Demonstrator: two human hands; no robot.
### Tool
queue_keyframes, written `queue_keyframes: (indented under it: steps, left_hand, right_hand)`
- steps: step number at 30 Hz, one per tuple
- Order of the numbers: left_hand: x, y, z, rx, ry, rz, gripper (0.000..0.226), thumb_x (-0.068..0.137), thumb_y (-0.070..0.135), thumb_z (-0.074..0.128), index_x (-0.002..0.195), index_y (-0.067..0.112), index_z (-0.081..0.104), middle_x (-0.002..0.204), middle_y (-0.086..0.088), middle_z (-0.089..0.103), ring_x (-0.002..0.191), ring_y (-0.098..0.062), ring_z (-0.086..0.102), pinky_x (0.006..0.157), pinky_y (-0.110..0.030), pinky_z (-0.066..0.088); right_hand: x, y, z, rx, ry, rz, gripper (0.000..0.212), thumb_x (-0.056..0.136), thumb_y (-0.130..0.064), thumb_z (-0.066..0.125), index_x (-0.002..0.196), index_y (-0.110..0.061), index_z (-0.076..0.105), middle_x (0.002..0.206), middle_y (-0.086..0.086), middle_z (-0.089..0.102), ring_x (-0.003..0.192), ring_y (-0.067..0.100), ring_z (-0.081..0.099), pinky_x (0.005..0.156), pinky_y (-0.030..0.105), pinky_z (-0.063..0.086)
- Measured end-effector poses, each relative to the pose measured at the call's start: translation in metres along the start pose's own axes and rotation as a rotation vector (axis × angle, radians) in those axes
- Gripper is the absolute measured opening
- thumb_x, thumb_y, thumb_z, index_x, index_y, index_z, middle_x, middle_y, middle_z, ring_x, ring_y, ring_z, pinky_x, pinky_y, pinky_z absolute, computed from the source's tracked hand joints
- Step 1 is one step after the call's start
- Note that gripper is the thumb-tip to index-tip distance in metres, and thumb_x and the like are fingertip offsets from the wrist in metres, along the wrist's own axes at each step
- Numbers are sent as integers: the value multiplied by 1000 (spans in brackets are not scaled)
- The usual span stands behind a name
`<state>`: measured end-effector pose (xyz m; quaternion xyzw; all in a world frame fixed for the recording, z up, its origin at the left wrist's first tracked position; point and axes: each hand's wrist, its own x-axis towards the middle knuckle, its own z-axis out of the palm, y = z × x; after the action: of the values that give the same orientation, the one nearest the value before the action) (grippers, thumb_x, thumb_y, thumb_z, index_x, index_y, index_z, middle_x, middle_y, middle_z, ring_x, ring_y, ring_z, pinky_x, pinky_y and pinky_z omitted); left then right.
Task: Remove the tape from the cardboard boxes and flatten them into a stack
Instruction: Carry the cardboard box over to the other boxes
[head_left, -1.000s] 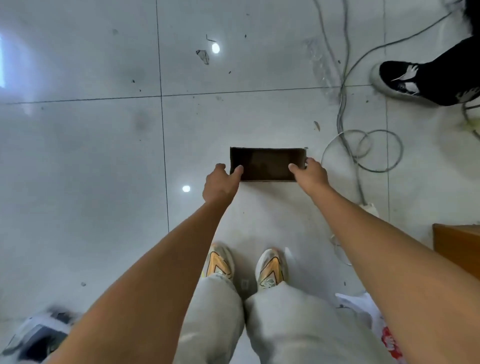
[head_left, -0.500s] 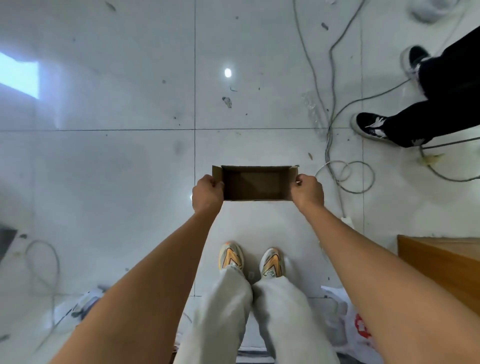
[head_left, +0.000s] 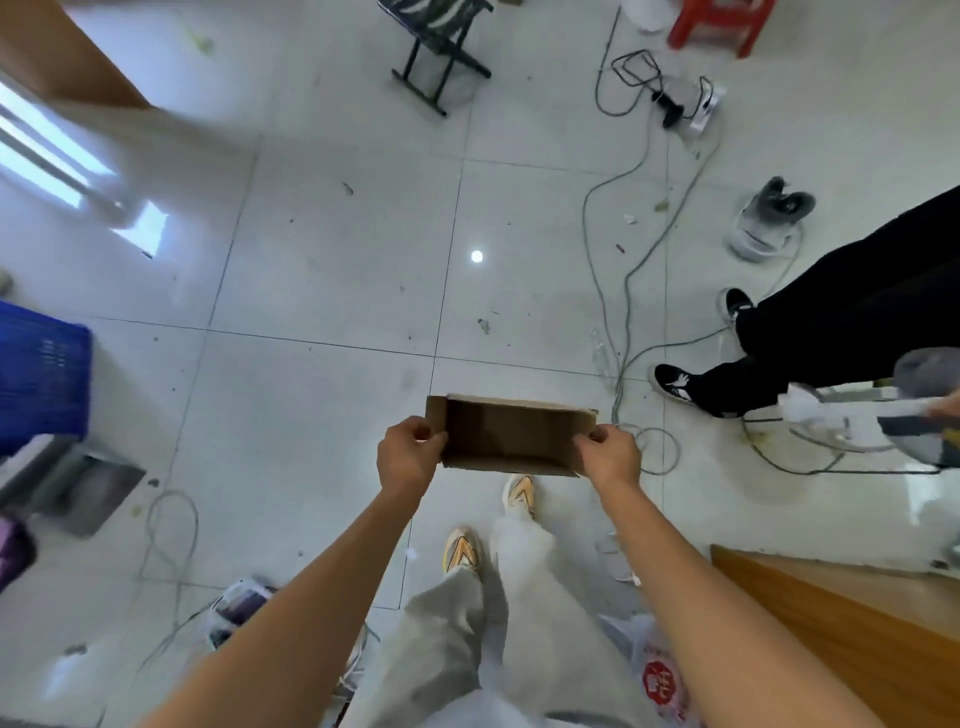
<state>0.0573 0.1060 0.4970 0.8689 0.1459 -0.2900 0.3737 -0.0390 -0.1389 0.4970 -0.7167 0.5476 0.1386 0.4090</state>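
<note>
A small brown cardboard box (head_left: 511, 434) hangs in the air in front of me, open side up, its dark inside showing. My left hand (head_left: 408, 457) grips the box's left end flap, fingers curled round the edge. My right hand (head_left: 608, 454) grips the right end the same way. The box is tilted slightly, right end lower. I see no tape on it from here.
White tiled floor with loose cables (head_left: 623, 291) and a power strip (head_left: 704, 111) to the right. Another person's legs (head_left: 810, 332) stand at right. A blue crate (head_left: 39, 374) is at left, a wooden surface (head_left: 852, 639) at lower right, a folding stool (head_left: 441, 47) and red stool (head_left: 719, 23) far ahead.
My view has lifted, showing more of the room. The box stays held between both hands and has risen with them; one of my feet has stepped forward.
</note>
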Motion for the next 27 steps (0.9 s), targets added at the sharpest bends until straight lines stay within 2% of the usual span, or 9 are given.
queue_keyframes:
  steps: [3, 5, 7, 10, 13, 18, 21, 23, 27]
  left_hand:
    - [-5, 19, -9, 18, 25, -62, 9, 94, 20, 64, 95, 15, 72, 82, -4, 71, 78, -26, 67, 66, -34, 53]
    - [-5, 37, -12, 18, 41, -68, 13, 96, 22, 63, 100, 16, 73, 86, -6, 72, 78, -24, 66, 64, -31, 51]
    - [1, 57, -14, 16, 71, -63, 14, 97, 25, 63, 101, 16, 73, 88, -7, 73, 79, -25, 66, 65, -29, 45]
    - [14, 91, -18, 15, 93, -72, 11, 96, 24, 63, 93, 16, 71, 79, -5, 68, 74, -25, 62, 65, -28, 43]
    - [31, 124, -18, 12, 101, -64, 13, 96, 23, 63, 84, 19, 65, 69, 1, 58, 69, -21, 55, 62, -28, 39]
    - [64, 176, -20, -29, 105, -54, 12, 92, 24, 64, 81, 20, 66, 68, 2, 59, 66, -20, 53, 64, -29, 40]
    - [89, 203, -23, -48, 106, -59, 15, 89, 24, 62, 77, 16, 64, 65, -1, 57, 64, -22, 50, 62, -30, 39]
    - [110, 217, -25, -55, 96, -64, 13, 89, 25, 62, 80, 17, 66, 71, -5, 64, 67, -23, 55, 63, -33, 43]
    - [164, 254, -28, -75, 77, -68, 10, 91, 27, 62, 83, 23, 68, 75, -2, 68, 71, -24, 61, 63, -32, 46]
  right_hand:
    - [-5, -24, -12, 23, -35, 6, 24, 94, -26, 69, 114, -13, 76, 111, 9, 76, 96, 28, 66, 85, 34, 53]
    - [-4, -39, -20, 20, -53, 9, 29, 96, -27, 68, 121, -13, 74, 115, 9, 74, 104, 30, 68, 87, 33, 52]
    - [0, -53, -30, 5, -55, -8, 23, 96, -26, 66, 112, -12, 76, 107, 10, 75, 101, 32, 69, 82, 34, 52]
    - [17, -75, -47, 29, -67, -42, 16, 94, -22, 66, 87, -11, 74, 85, 10, 73, 89, 34, 70, 73, 38, 52]
    - [36, -101, -62, 32, -55, -59, 15, 93, -22, 66, 83, -13, 72, 82, 8, 73, 84, 31, 69, 72, 36, 52]
    - [77, -149, -80, 85, -74, -48, 15, 94, -25, 68, 85, -14, 72, 88, 9, 73, 84, 27, 66, 83, 41, 56]
    - [104, -184, -87, 101, -89, -47, 15, 92, -24, 68, 88, -13, 75, 88, 9, 73, 87, 28, 66, 79, 39, 54]
    - [121, -207, -88, 59, -103, -70, 13, 94, -23, 67, 93, -13, 74, 91, 8, 73, 88, 27, 66, 77, 35, 52]
    - [163, -261, -85, -77, -100, -135, 15, 97, -24, 65, 100, -11, 70, 94, 8, 71, 90, 28, 67, 80, 39, 55]
